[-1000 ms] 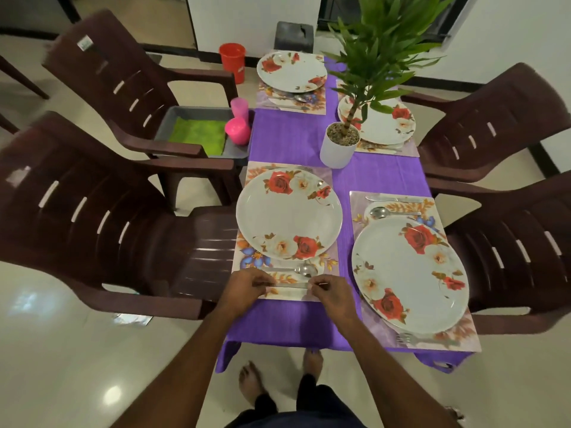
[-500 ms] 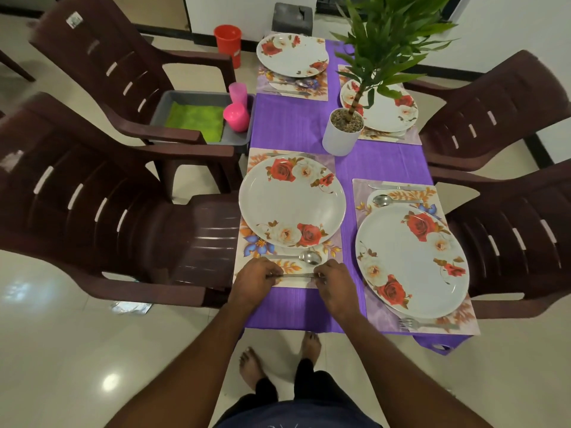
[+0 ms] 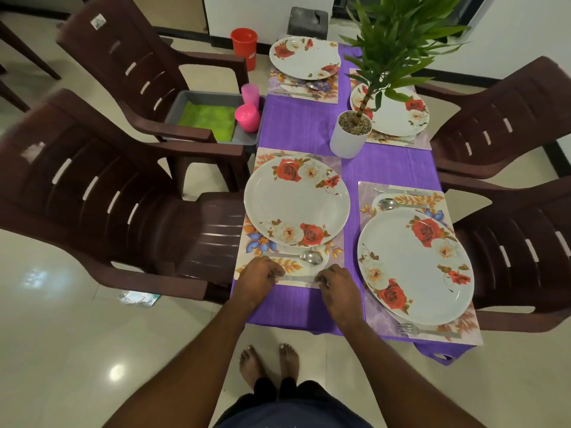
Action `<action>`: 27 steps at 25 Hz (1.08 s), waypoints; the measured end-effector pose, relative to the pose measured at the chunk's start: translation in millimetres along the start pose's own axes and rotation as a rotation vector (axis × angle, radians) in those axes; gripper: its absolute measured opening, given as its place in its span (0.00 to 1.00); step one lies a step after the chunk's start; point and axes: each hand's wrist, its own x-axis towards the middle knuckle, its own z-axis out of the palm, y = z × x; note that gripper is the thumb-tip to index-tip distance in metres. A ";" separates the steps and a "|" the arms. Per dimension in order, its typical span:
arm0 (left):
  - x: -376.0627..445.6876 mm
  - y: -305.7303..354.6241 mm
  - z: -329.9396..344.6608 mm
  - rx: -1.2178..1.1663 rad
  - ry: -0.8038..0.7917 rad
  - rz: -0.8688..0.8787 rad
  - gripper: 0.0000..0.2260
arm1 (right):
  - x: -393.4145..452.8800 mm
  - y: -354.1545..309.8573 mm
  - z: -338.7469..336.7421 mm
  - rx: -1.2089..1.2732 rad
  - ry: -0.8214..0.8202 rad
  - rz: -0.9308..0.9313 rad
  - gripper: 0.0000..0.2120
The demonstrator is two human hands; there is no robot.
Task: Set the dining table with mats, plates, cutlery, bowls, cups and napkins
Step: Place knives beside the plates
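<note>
Purple counter (image 3: 309, 125), four mats plated; knife (image 3: 298, 278) flat on near-left mat (image 3: 247, 267) below spoon (image 3: 310, 257), pinched at each end by left hand (image 3: 259, 274) and right hand (image 3: 336, 282); thin, stiff, slick steel, likely best nudged by ends.

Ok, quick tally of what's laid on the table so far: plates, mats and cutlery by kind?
Plates: 4
Mats: 4
Spoons: 3
Knives: 3, one held at both ends by the left hand and right hand
Forks: 3
Total: 17
</note>
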 end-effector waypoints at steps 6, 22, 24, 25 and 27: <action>-25.7 6.0 -14.0 0.015 0.222 -0.051 0.15 | 14.5 -32.4 -4.1 0.041 0.074 -0.143 0.17; -172.0 -212.0 -239.4 0.003 0.929 -0.411 0.29 | 43.6 -424.2 65.6 -0.021 -0.089 -0.844 0.32; -200.1 -265.0 -275.8 -0.032 0.956 -0.467 0.31 | 29.3 -491.8 94.0 -0.014 -0.082 -0.864 0.32; -200.5 -267.3 -284.8 -0.018 0.951 -0.450 0.32 | 30.8 -500.0 93.6 -0.001 -0.066 -0.855 0.32; -224.5 -306.8 -322.0 0.007 0.904 -0.449 0.32 | 16.6 -557.2 109.9 0.006 -0.095 -0.891 0.33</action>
